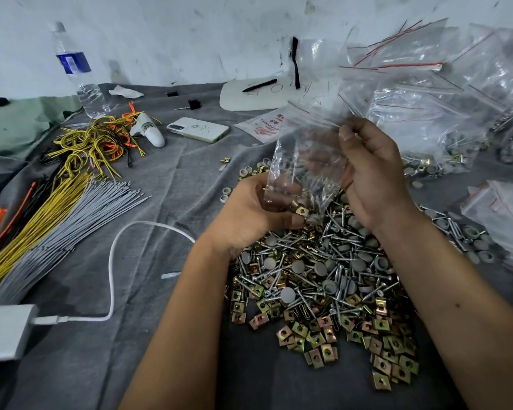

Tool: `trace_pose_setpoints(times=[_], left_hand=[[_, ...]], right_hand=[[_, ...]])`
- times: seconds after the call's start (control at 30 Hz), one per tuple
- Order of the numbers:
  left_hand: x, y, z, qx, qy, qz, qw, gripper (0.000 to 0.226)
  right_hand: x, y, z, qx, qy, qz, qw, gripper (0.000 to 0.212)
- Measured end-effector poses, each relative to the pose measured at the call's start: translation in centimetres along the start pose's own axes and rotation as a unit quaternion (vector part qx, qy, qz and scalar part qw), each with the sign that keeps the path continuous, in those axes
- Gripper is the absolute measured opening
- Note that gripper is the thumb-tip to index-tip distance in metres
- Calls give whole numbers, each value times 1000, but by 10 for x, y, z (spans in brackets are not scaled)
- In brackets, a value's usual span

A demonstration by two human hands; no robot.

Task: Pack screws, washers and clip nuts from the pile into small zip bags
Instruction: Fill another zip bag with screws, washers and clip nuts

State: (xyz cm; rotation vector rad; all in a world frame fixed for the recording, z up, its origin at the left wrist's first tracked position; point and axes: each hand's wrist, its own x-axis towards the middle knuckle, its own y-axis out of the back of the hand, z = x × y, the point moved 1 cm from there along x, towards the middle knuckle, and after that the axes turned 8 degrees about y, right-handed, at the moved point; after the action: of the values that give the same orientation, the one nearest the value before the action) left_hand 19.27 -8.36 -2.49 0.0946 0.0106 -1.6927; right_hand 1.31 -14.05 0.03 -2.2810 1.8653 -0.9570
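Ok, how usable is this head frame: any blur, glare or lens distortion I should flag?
Head view: the pile is sharp and evenly lit; the zip bag held by the left hand and right hand is hazy and hard to see through; glare whitens the filled bags at upper right; wide-angle bending curves the edges, stretching the forearms.

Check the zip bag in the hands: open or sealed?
Open. The zip bag gapes at its top edge, where the right hand pinches it; the left hand cups its bottom, with screws inside.
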Motion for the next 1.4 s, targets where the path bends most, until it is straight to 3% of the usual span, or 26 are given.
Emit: trace_pose_setpoints(times=[0.23, 0.67, 0.77, 0.87, 0.97, 1.0, 1.07, 1.2, 1.4], left_hand=[[-2, 1, -2, 43, 9, -35, 998, 29], [-1, 5, -1, 67, 2, -73, 995, 36], [0, 10, -2, 36, -13, -25, 999, 36], [4, 11, -4, -12, -41, 78, 996, 32], [7, 12, -4, -40, -91, 148, 984, 4], [8, 12, -4, -36, -105, 165, 980, 14], [10, 13, -4, -36, -128, 184, 974, 20], [8, 8, 0, -47, -181, 192, 963, 8], [4, 8, 4, 52, -207, 279, 936, 6]], right_hand=[[2, 1, -6, 4, 39, -21, 999, 11], [4, 8, -3, -60, 65, 20, 996, 3], [2, 9, -2, -99, 64, 8, 993, 4], [2, 9, 1, -118, 51, -12, 992, 9], [4, 10, 6, -143, 54, -27, 988, 13], [4, 9, 7, -152, 59, -35, 986, 14], [3, 8, 7, -175, 74, -47, 981, 15], [2, 6, 6, -279, 139, -73, 947, 15], [1, 7, 5, -331, 178, -74, 924, 13]])
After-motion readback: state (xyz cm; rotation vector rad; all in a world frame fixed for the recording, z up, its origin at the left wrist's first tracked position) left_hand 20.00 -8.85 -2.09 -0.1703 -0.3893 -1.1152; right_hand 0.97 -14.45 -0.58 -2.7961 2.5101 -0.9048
